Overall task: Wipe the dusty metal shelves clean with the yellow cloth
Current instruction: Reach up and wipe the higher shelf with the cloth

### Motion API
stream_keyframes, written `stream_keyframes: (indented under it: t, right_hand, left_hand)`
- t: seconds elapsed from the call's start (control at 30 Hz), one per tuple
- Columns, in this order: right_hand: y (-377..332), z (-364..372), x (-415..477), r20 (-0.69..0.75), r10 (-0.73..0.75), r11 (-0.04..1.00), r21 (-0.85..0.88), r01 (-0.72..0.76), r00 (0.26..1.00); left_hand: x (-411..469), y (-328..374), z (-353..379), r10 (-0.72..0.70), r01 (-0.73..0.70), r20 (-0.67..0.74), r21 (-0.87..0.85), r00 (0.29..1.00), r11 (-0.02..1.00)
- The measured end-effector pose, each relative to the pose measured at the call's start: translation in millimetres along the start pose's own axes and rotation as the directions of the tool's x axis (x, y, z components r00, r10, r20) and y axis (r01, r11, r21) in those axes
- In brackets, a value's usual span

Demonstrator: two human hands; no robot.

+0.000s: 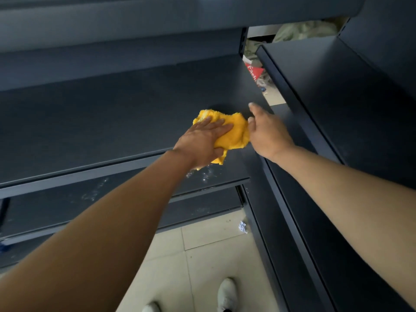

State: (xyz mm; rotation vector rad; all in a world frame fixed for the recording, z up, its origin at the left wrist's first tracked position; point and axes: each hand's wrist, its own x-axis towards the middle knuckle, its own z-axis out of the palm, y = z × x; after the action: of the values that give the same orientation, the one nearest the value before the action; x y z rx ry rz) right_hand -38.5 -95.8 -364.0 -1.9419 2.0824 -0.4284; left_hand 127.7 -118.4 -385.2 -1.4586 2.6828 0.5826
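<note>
A crumpled yellow cloth [236, 131] lies on the dark metal shelf [101, 122] near its right end. My left hand [202, 140] presses flat on the cloth with straight fingers, the thumb under its near edge. Just right of the cloth is my right hand [267, 131]; its fingers are spread and reach onto the shelf, and the thumb touches the cloth's right edge. White dust specks [202, 174] dot the lower shelf just below the cloth.
More dark shelves step down below [67, 206] and another shelf unit [337, 97] stands at right angles on the right. A red package [253, 69] and clutter show in the gap between units. Beige floor tiles [202, 266] and white shoes [227, 293] are underneath.
</note>
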Motion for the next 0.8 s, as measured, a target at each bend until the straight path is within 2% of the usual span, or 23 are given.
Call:
stream_keyframes:
  t: [0.33,0.5,0.57,0.63,0.73,0.8]
  right_hand:
    - [-90,40,-49,0.065,-0.078,0.997,-0.02,0.079,0.995]
    - [-117,47,-73,0.048,-0.06,0.998,-0.031,0.062,0.997]
    - [-121,50,-81,0.057,-0.043,0.999,-0.029,0.045,0.997]
    - [-121,56,-89,0.056,-0.026,0.999,-0.038,0.028,0.998]
    - [-113,64,-99,0.057,0.013,0.998,-0.054,-0.01,0.998]
    - [-104,71,-105,0.051,0.049,0.996,-0.072,-0.045,0.998]
  left_hand:
    - [-107,-103,-14,-0.174,0.174,0.015,-0.057,0.985,0.983]
    - [-145,-118,-31,-0.303,0.303,-0.026,-0.023,0.953,0.953]
    - [-156,-109,-29,-0.261,0.254,-0.109,-0.077,0.959,0.964]
    - [-164,-99,-17,-0.131,0.121,-0.158,-0.071,0.979,0.99]
    - [-171,-86,16,0.024,-0.018,-0.114,0.053,0.993,0.998]
    - [-169,-86,41,0.059,-0.052,-0.07,0.102,0.996,0.993]
